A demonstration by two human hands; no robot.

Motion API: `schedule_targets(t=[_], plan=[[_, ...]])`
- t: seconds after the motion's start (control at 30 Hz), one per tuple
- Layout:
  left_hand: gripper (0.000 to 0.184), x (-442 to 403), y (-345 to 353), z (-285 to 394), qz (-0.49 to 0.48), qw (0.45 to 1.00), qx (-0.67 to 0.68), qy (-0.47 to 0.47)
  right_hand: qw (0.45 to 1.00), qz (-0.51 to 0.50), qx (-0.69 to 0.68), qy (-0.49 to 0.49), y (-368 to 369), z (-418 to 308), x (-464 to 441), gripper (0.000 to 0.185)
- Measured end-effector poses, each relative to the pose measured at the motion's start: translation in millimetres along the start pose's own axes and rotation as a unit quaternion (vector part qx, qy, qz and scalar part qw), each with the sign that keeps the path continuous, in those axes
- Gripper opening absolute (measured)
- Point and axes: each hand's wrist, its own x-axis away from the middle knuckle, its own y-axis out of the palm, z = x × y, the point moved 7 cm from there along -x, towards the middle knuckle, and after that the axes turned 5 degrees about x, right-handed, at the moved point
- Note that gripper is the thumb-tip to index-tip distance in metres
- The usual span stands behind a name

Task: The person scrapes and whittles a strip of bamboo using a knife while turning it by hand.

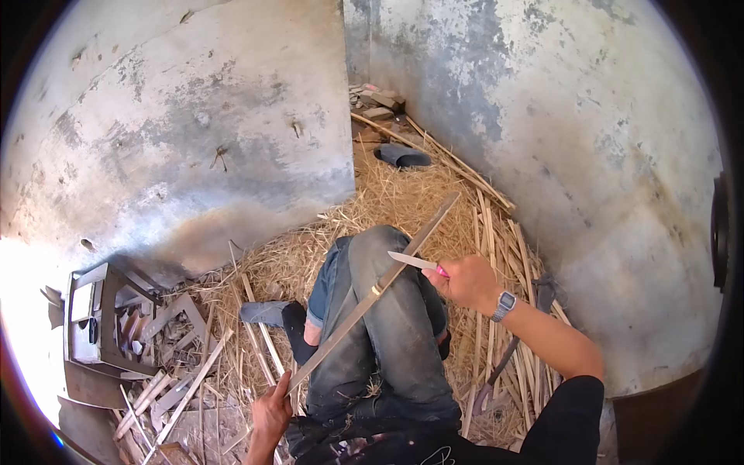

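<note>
My left hand (271, 412) is closed around the lower end of a long, flat brown bamboo strip (341, 332). The strip slants up to the right across my jeans-clad knees, with a pale patch around its middle. My right hand (469, 283), a watch on its wrist, grips a knife (411, 260) by its pink handle. The blade points left and crosses over the upper part of the strip; I cannot tell whether it touches. Thin shavings (294, 248) lie thickly on the floor around my legs.
Long pale strips (488, 232) lie along the right wall, near a dark curved tool (504, 364). A wooden box frame (85, 318) with scraps stands at left, more sticks (190, 399) before it. A dark slipper (402, 155) lies ahead, by the wall corner.
</note>
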Motion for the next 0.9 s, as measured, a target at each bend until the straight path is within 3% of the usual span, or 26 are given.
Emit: schedule_targets(t=[0.07,0.13,0.17,0.27,0.37,0.4,0.53,0.63,0.67,0.7,0.77,0.8,0.83,0.9], plan=[[0.056,2.2,4.7,1.0,0.012,1.0,0.018,0.022,0.999,-0.023,-0.03,-0.032,9.5,1.7,2.5,0.06],[0.059,4.7,-0.8,14.2,0.057,0.995,0.056,0.054,0.99,0.009,-0.002,0.141,2.6,57.1,-22.0,0.059],[0.059,6.4,-3.1,15.3,0.06,0.995,0.056,0.051,0.991,0.009,-0.003,0.137,4.2,48.3,-18.4,0.059],[0.06,-1.3,2.1,14.1,0.022,0.998,0.056,0.016,0.999,-0.029,-0.002,-0.027,3.7,-31.2,-1.6,0.061],[0.061,-0.3,0.7,9.7,0.022,0.998,0.063,0.019,0.998,-0.016,-0.038,0.038,12.7,12.7,-17.2,0.062],[0.061,0.9,-0.9,13.7,0.023,0.997,0.066,0.019,0.983,-0.076,-0.023,0.167,13.3,51.4,-30.6,0.06],[0.059,-2.3,-1.6,21.5,0.02,0.996,0.086,0.005,0.991,-0.007,-0.059,0.123,10.2,25.9,-24.5,0.06],[0.057,-7.1,6.3,11.3,-0.004,0.997,0.082,-0.009,0.997,-0.069,0.001,0.018,21.7,-9.5,-9.8,0.056],[0.056,-5.9,6.1,9.1,-0.001,0.996,0.086,-0.001,0.998,0.001,-0.031,0.055,20.7,25.1,-16.9,0.052],[0.055,-4.1,5.1,8.9,0.005,0.996,0.092,0.005,0.998,-0.001,-0.032,0.058,19.8,45.1,-22.9,0.052],[0.055,-3.8,1.1,12.1,0.009,0.995,0.098,0.002,0.987,0.046,0.05,0.144,6.1,84.0,-36.2,0.05],[0.054,-8.4,-1.0,13.1,0.014,0.995,0.1,0.005,0.995,0.092,0.006,0.037,17.8,68.9,-26.2,0.049],[0.054,-11.5,0.1,11.9,0.018,0.995,0.103,0.007,0.995,0.095,0.01,0.035,12.4,49.4,-16.6,0.049],[0.053,-11.4,9.6,2.6,-0.011,0.994,0.108,-0.027,0.998,-0.007,0.021,-0.064,13.7,-8.0,-4.4,0.055]])
